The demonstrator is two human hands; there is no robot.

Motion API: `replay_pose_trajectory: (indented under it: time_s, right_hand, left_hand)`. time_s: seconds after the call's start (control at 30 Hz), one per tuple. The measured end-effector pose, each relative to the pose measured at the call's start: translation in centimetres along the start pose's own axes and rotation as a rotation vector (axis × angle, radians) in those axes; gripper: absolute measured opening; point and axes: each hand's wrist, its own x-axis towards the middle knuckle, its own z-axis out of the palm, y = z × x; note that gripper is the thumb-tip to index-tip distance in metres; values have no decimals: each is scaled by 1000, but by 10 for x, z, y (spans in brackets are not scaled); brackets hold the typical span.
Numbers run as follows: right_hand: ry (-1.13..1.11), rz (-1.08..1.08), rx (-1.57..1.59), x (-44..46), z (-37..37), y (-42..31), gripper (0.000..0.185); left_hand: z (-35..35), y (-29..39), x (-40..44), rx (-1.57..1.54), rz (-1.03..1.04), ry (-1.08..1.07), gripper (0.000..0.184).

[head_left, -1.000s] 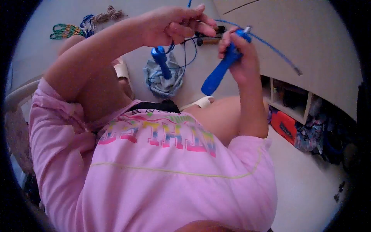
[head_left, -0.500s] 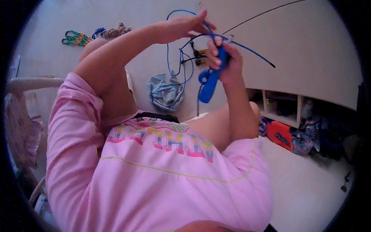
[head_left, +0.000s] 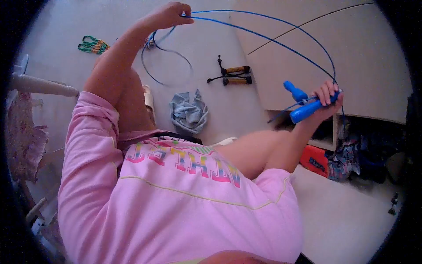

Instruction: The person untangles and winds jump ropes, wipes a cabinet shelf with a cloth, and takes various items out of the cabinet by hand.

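A blue jump rope is stretched between my two hands at the top of the head view. My left hand [head_left: 173,15] is closed on the blue cord [head_left: 263,37], out ahead on the left. From that hand a loose loop of cord hangs down. On the right, my right hand [head_left: 327,99] is wrapped round the jump rope handles [head_left: 305,112]. One handle lies along the palm and the other sticks out above it. A short cord end points left from beside them.
On the floor lie a pair of black-and-yellow cylindrical handles [head_left: 237,75], a grey cloth [head_left: 189,112] and a green-and-yellow corded bundle [head_left: 93,45]. A low cabinet [head_left: 316,57] stands on the right, with a red item [head_left: 314,159] below it. A pale post [head_left: 44,85] is at left.
My hands have moved apart, the left one to the left and the right one to the right and lower. The cord between them has spread into long arcs.
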Motion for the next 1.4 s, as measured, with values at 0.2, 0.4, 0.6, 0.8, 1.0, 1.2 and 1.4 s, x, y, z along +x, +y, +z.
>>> replay_pose_trajectory:
  time_s: [0.2,0.4,0.6,0.8,1.0,1.2,1.4]
  right_hand:
    - [126,-144,-63,-28,-11,-36,17]
    - [182,-212,-95,-57,-38,-75,15]
    - [227,90,-190,-44,-30,-45,20]
    - [26,241,-147,-20,3,14,22]
    - [-279,222,23,-15,36,33,21]
    - [-425,149,40,-10,46,42,22]
    - [-28,-52,18,-16,17,-4,22]
  left_hand:
    - [-29,-4,-23,-343,160,-212,23]
    - [-46,-47,-38,-23,-62,108,25]
    - [-4,1,-48,-351,-249,-172,24]
    - [51,32,-48,-275,110,-406,29]
    - [99,115,-27,-480,176,-434,44]
    - [112,141,-4,-584,316,-505,33]
    - [61,75,4,-643,105,-891,31]
